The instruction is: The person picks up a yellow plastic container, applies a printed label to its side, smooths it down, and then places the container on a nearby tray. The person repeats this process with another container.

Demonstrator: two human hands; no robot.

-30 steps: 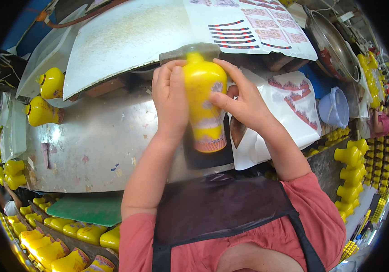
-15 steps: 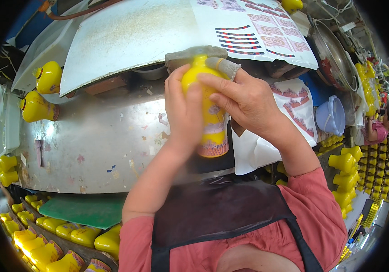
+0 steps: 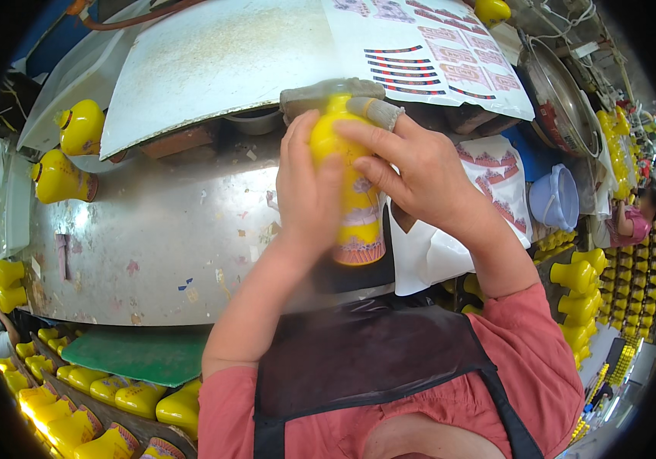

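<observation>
Yellow bottle (image 3: 352, 191) held upright above the steel tabletop (image 3: 152, 245), just in front of the person's chest. It carries a patterned label band round its lower part, with a reddish edge at the base. Cannot tell whether anything is inside: the body is opaque.

Grey cloth (image 3: 339, 98) sits over the top of the bottle, draped across the neck, so the mouth is hidden.

Left hand (image 3: 309, 195): wrapped round the left side of the bottle, fingers pointing up, thumb lying along the front. Closed firmly on the bottle body. Forearm rises from the lower edge, bare, pink sleeve at the elbow.

Right hand (image 3: 419, 180): comes in from the right, fingers spread over the upper part of the bottle, fingertips touching the cloth edge. Also clamped on the bottle. Both hands close together, bottle between them.

Around:
- Two yellow bottles (image 3: 68, 153) lying at the far left of the tabletop, well apart from the hands.
- Rows of yellow bottles in the crate (image 3: 98, 398) lower left, beside a green mat (image 3: 140, 353).
- More yellow bottles stacked at the right (image 3: 584, 291).
- Pale blue bowl (image 3: 557, 199) on the right; contents not visible.
- White label sheets (image 3: 488, 183) lie just right of the hands; a large printed sheet (image 3: 435, 53) sits behind them.
</observation>
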